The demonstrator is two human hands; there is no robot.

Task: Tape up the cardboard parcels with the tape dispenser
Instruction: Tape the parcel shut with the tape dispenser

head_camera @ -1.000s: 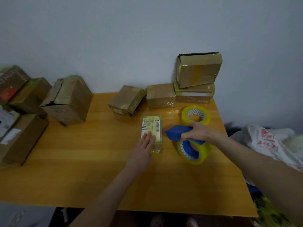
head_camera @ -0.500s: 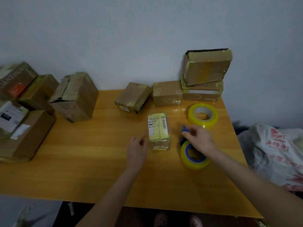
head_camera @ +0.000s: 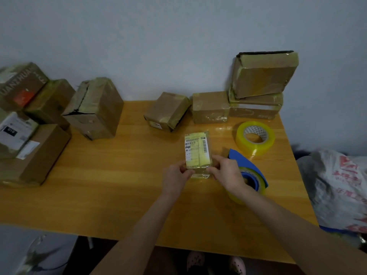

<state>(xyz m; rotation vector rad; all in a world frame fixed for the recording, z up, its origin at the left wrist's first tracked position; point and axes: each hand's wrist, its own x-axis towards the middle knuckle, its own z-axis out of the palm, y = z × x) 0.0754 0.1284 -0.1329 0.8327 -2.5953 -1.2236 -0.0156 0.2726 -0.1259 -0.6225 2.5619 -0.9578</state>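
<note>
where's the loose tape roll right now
In the head view, the loose tape roll lies far right on the table, between the blue tape dispenser and the stacked parcels.

We get a single view, from a camera worn on the person's head (wide-angle, so it takes in most of the table [head_camera: 99,195] and the wall [head_camera: 158,36] behind). It faces forward and down, centred roughly on the small parcel [head_camera: 196,149] that the left hand [head_camera: 174,179] and right hand [head_camera: 228,175] pinch. We sit close: both forearms [head_camera: 139,235] run in from the bottom edge.
</note>
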